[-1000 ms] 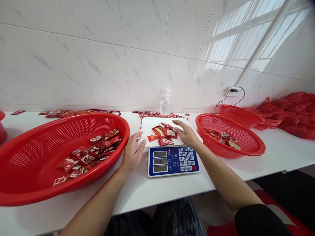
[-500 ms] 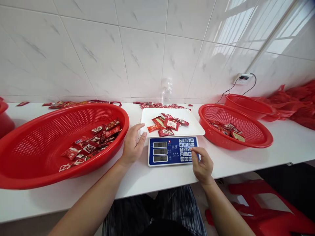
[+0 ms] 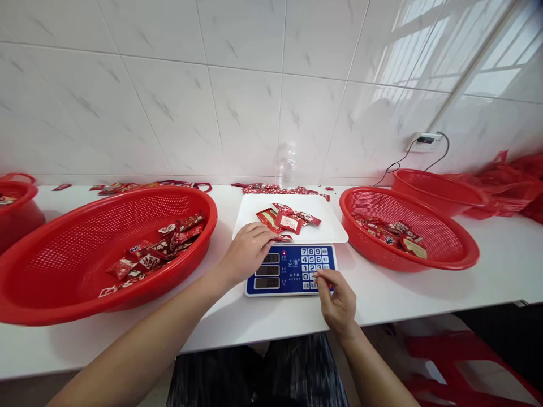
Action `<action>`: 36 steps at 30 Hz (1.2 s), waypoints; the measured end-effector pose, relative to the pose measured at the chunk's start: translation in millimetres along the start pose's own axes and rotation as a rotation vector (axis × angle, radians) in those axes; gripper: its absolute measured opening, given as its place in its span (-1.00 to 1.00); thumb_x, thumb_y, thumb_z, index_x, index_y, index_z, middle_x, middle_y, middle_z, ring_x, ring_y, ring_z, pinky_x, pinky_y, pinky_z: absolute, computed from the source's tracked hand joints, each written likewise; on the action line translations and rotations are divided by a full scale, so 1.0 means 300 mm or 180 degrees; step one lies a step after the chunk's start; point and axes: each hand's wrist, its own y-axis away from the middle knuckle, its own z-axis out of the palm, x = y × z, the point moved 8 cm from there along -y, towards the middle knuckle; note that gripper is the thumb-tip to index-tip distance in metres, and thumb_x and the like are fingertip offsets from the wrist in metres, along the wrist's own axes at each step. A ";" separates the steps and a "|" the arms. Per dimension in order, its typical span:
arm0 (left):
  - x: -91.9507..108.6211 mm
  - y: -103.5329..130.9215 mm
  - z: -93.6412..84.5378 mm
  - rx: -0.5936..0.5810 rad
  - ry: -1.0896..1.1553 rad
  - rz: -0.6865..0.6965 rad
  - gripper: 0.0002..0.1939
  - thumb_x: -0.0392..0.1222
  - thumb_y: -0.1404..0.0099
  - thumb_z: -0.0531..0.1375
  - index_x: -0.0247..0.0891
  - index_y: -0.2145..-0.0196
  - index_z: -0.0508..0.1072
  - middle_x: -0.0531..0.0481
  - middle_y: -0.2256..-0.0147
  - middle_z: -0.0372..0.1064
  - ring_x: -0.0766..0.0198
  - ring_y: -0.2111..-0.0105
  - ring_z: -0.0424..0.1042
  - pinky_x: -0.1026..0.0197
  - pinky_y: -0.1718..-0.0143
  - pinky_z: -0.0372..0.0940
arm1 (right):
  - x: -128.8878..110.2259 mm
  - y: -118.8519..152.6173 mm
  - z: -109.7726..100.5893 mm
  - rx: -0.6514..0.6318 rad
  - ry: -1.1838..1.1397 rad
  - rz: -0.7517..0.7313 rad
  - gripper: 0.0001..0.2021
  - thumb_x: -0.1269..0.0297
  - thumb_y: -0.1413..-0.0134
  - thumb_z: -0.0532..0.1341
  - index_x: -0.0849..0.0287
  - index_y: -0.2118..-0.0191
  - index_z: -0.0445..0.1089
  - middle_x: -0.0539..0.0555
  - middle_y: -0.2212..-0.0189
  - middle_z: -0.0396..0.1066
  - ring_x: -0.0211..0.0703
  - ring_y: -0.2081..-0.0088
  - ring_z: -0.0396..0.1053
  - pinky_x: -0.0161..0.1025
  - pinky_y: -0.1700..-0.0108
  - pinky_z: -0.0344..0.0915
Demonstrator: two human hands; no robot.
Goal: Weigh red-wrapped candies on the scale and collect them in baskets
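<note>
Several red wrapped candies [image 3: 289, 222] lie on the white weighing tray [image 3: 333, 226] of a digital scale [image 3: 297, 285]. My left hand [image 3: 250, 249] reaches over the tray's near left corner, its fingers curled together beside the candies. Whatever is under those fingers is hidden, and the hand also covers part of the scale's display. In front of the keypad [image 3: 314, 263] my right hand [image 3: 338, 299] is closed in a pinch, thumb against index finger. Anything between these fingertips is too small to make out.
A large red basket [image 3: 55, 237] holding candies stands left, and a smaller red basket [image 3: 449, 249] of candies stands right. Behind are another red basket [image 3: 436, 192], red bags [image 3: 509, 181], a clear bottle [image 3: 287, 167] and scattered candies [image 3: 275, 189]. A red stool [image 3: 462, 350] is below the table.
My left hand has moved from the tray's left edge onto its near corner, and its fingers have closed. The orange packet there is now out of sight. My right hand stays pinched by the keypad.
</note>
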 end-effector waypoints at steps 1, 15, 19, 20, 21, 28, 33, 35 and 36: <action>-0.005 -0.010 -0.012 0.0028 0.0100 -0.0030 -0.77 -0.26 -0.33 0.04 -0.20 0.17 0.47 -0.06 0.20 0.46 0.12 0.09 0.35 -0.05 -0.01 0.23 | 0.002 0.001 0.001 -0.0013 -0.0033 0.0012 -0.81 0.46 -0.15 0.14 0.08 0.14 0.38 0.07 0.30 0.46 -0.15 0.27 0.45 -0.18 0.26 0.43; -0.228 -0.094 -0.128 0.1902 0.5674 -0.2473 -0.85 -0.40 -0.36 0.02 -0.33 0.32 0.35 -0.09 0.35 0.46 0.25 0.29 0.52 0.32 0.34 0.44 | 0.028 0.007 0.019 -0.0135 -0.0004 0.0267 -0.81 0.44 -0.16 0.14 0.08 0.13 0.37 0.05 0.32 0.47 -0.21 0.36 0.45 -0.25 0.32 0.43; -0.227 -0.101 -0.069 0.1801 0.6288 -0.2933 -0.78 -0.37 -0.40 -0.06 -0.38 0.33 0.35 -0.08 0.44 0.42 0.31 0.39 0.50 0.27 0.32 0.46 | 0.037 0.018 0.030 -0.0147 0.0117 0.0256 -0.81 0.43 -0.16 0.14 0.07 0.13 0.37 0.06 0.32 0.47 -0.21 0.36 0.45 -0.24 0.33 0.43; -0.226 -0.101 -0.065 0.1803 0.6405 -0.2960 -0.77 -0.36 -0.40 -0.06 -0.38 0.35 0.35 -0.07 0.46 0.41 0.33 0.43 0.48 0.27 0.34 0.45 | 0.037 0.020 0.032 -0.0155 0.0154 0.0252 -0.81 0.44 -0.17 0.14 0.07 0.13 0.37 0.05 0.32 0.47 -0.21 0.36 0.45 -0.25 0.32 0.43; -0.223 -0.101 -0.064 0.1776 0.6508 -0.2956 -0.77 -0.34 -0.40 -0.04 -0.37 0.38 0.34 -0.05 0.48 0.40 0.35 0.47 0.45 0.30 0.39 0.44 | 0.035 0.019 0.033 -0.0161 0.0189 0.0242 -0.81 0.44 -0.17 0.13 0.07 0.13 0.37 0.05 0.33 0.47 -0.21 0.36 0.45 -0.25 0.32 0.43; -0.189 -0.086 -0.097 0.1394 0.6532 -0.2807 -0.92 -0.29 -0.21 0.12 -0.30 0.43 0.36 0.00 0.55 0.30 0.43 0.65 0.22 0.43 0.74 0.09 | -0.072 -0.195 0.042 -0.0466 0.0731 -0.0046 -0.85 0.35 -0.17 0.14 0.10 0.15 0.38 0.07 0.28 0.49 -0.17 0.29 0.45 -0.22 0.26 0.39; -0.171 -0.088 -0.117 0.1310 0.6646 -0.2706 -0.92 -0.34 -0.19 0.08 -0.33 0.42 0.37 -0.04 0.50 0.33 0.41 0.61 0.25 0.42 0.70 0.16 | -0.120 -0.451 0.138 -0.1533 0.1142 0.0104 -0.81 0.25 -0.20 0.10 0.08 0.12 0.39 0.04 0.20 0.49 -0.18 0.22 0.43 -0.23 0.23 0.35; -0.172 -0.088 -0.118 0.1307 0.6736 -0.2659 -0.89 -0.33 -0.22 0.06 -0.34 0.42 0.37 -0.06 0.49 0.33 0.41 0.60 0.26 0.43 0.69 0.19 | -0.130 -0.507 0.195 -0.2009 0.1374 -0.0010 -0.82 0.23 -0.19 0.10 0.07 0.13 0.39 0.03 0.19 0.49 -0.17 0.19 0.42 -0.21 0.19 0.32; -0.173 -0.087 -0.116 0.1302 0.6772 -0.2649 -0.87 -0.32 -0.23 0.05 -0.35 0.41 0.37 -0.07 0.49 0.33 0.41 0.60 0.26 0.43 0.69 0.20 | -0.130 -0.524 0.222 -0.2204 0.1512 -0.0077 -0.82 0.22 -0.19 0.11 0.06 0.13 0.38 0.03 0.18 0.49 -0.15 0.18 0.42 -0.20 0.18 0.30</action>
